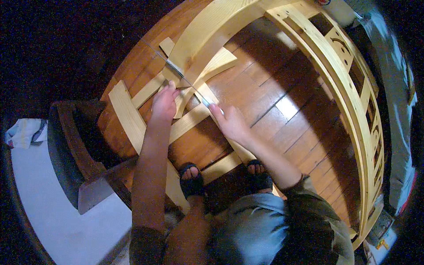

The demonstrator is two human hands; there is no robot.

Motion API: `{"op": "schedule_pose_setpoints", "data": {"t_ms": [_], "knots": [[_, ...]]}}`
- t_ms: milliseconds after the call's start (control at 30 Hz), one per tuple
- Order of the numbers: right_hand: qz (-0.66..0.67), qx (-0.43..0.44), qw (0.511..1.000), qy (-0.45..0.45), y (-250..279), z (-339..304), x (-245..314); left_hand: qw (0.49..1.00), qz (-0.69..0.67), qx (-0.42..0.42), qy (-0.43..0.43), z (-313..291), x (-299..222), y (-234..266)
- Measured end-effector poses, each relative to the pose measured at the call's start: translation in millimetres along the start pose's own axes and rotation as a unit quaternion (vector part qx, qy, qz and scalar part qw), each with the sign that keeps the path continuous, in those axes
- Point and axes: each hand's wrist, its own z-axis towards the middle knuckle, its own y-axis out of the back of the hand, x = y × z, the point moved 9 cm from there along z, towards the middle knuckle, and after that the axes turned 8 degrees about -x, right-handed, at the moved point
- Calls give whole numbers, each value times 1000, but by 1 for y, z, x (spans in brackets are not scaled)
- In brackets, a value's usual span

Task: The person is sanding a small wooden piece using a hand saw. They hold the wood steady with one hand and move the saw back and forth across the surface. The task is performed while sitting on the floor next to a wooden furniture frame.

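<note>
My right hand is closed around the pale end of a long thin rod-like tool. The tool runs up and to the left, across the joint of a light wooden frame; its exact kind is unclear. Beside that joint, my left hand has its fingers bent around a short wooden piece, and part of the grip is hidden. A broad pale board rises from the frame just beyond both hands.
A long wooden rail panel with cutouts curves along the right. My sandalled feet stand by the frame's lower bars on the brown plank floor. Dark wooden furniture and a white surface lie at the left.
</note>
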Motion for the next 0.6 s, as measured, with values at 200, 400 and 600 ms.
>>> {"op": "schedule_pose_setpoints", "data": {"t_ms": [200,400,600], "knots": [[-29,68,995,-72,46,-113,-53,999,3,44,-10,-3,-5,2],[-14,73,993,-94,14,-18,-8,995,46,79,-45,-5,-7,-8],[84,67,992,-67,-2,-13,-9,999,9,42,-15,1,0,2]]}}
